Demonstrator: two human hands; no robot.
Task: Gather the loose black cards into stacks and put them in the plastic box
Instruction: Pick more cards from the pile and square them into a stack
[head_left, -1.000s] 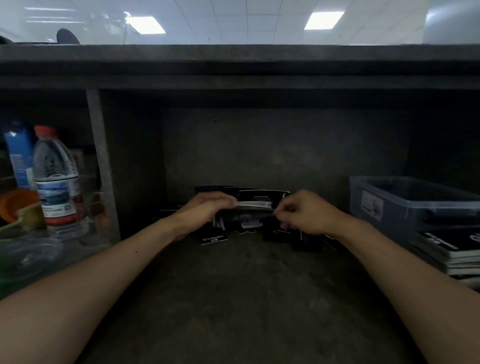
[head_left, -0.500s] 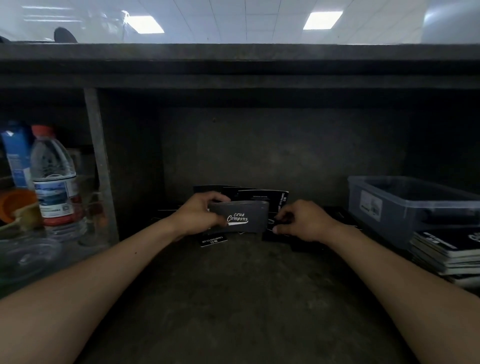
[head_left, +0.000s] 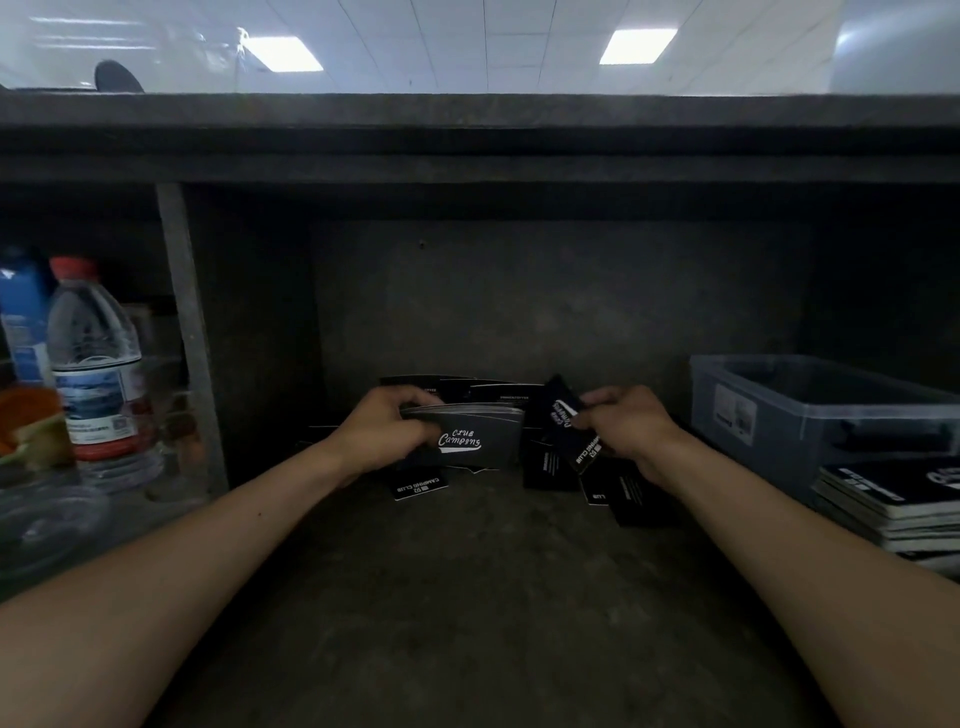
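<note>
My left hand (head_left: 382, 431) grips a stack of black cards (head_left: 478, 439) upright, its front showing white script lettering. My right hand (head_left: 626, 428) pinches a single black card (head_left: 563, 421), tilted, just right of the stack. Several loose black cards (head_left: 550, 470) lie and lean on the dark shelf floor behind and under both hands, one small card (head_left: 418, 486) flat below the stack. The clear plastic box (head_left: 810, 410) stands at the right, apart from both hands.
A pile of black-covered booklets (head_left: 893, 493) lies in front of the box at the right edge. A water bottle (head_left: 96, 369), a blue carton (head_left: 21, 317) and an orange item (head_left: 28, 415) stand behind a grey post (head_left: 189, 332) at the left. A shelf board (head_left: 478, 135) overhangs.
My right hand has lifted one card from the loose pile and raised it beside the stack. The left hand holds the stack in about the same place, now slightly higher.
</note>
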